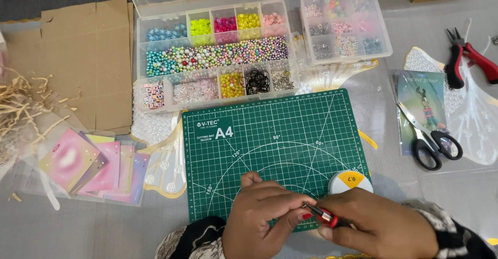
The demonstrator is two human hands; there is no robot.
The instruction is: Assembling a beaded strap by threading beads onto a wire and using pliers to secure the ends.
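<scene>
Both hands meet at the near edge of the green cutting mat (275, 150), low in the head view. The right hand (378, 225) is closed around a small red-handled tool (324, 216), probably fine pliers or a crimper, its metal tip aimed left at the other hand's fingertips. The left hand (262, 212) is curled narrow, thumb and forefinger pinched together right at that tip; whatever is pinched is too small to make out, likely a tiny finding or cord end, held still so the tool can bite it. A spool of clear cord (350, 182) sits on the mat touching-close behind the right hand, within easy reach of it. Supplies ring the mat: a large open bead organizer (215, 56) behind it, lid propped up, compartments sorted by colour, with letter beads, black rings and metal findings in the front row; a smaller closed bead box (345, 25) just right of it. Well to the right lie black-handled scissors (430, 142) on top of a packaged phone strap (423, 95), and red-and-black pliers (467, 56) farther back, parked out of the working zone. Left of the mat are pastel backing cards (91, 165) in clear sleeves, shredded paper filler (21, 108) and a flat cardboard sheet (78, 56).
</scene>
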